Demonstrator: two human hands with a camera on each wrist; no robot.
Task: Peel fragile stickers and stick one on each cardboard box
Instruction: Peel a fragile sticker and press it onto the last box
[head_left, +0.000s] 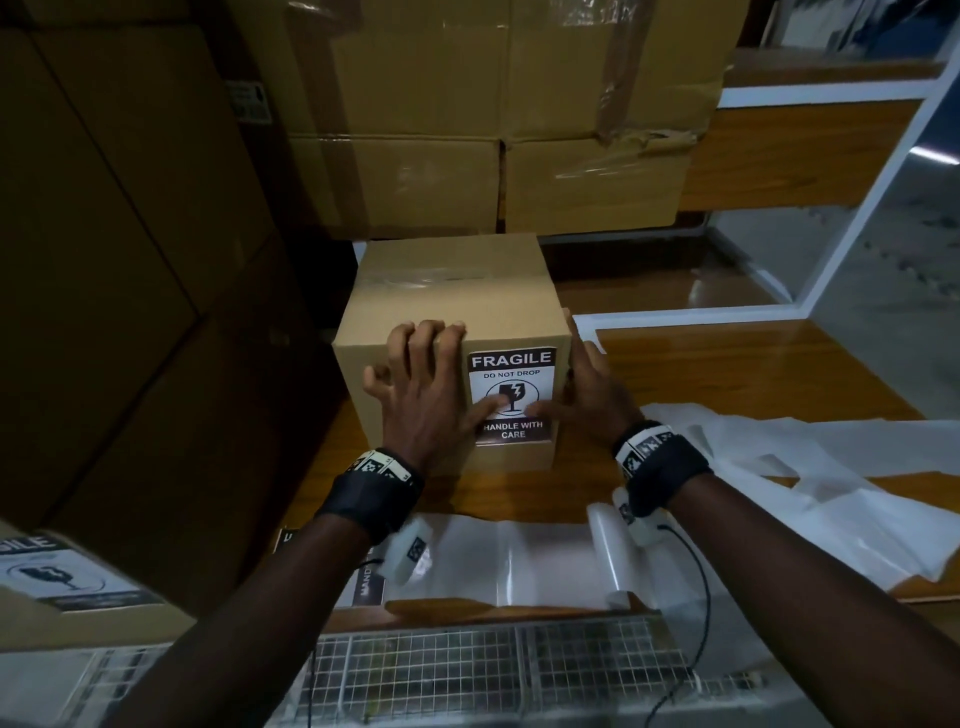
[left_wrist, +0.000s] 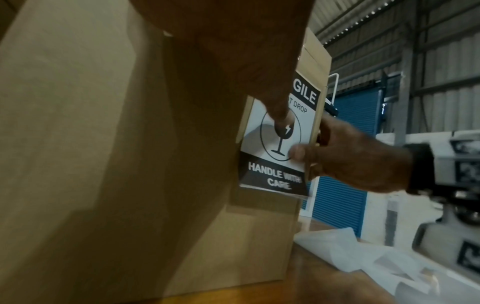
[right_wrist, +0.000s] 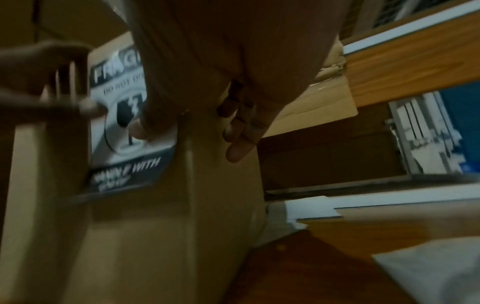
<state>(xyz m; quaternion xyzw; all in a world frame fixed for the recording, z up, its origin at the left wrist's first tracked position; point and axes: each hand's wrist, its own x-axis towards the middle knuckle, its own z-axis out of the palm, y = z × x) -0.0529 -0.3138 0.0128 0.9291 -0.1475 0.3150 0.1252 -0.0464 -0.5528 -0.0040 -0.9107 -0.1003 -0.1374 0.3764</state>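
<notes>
Now mid-frame: sticker (head_left: 511, 396) is on the box (head_left: 447, 291) front, both thumbs pressing it flat. Left hand (head_left: 421, 387) and right hand (head_left: 589, 387) lie flat, fingers straight, grasping nothing. Another labelled box (head_left: 62, 577) lower left; more stickers (head_left: 370, 584) w/ backing on tabletop (head_left: 753, 364).

Head view looked down from above; both wrist views sat close, low, facing 12 o'clock, sharing the box's (head_left: 447, 312) sticker (head_left: 511, 397).

Box (head_left: 447, 291): matt brown cardboard, glossy clear tape on top. Sticker (head_left: 511, 397): smooth printed paper. Table (head_left: 753, 374): glossy wood. Bag (head_left: 810, 467) at 4 o'clock: thin white plastic.
</notes>
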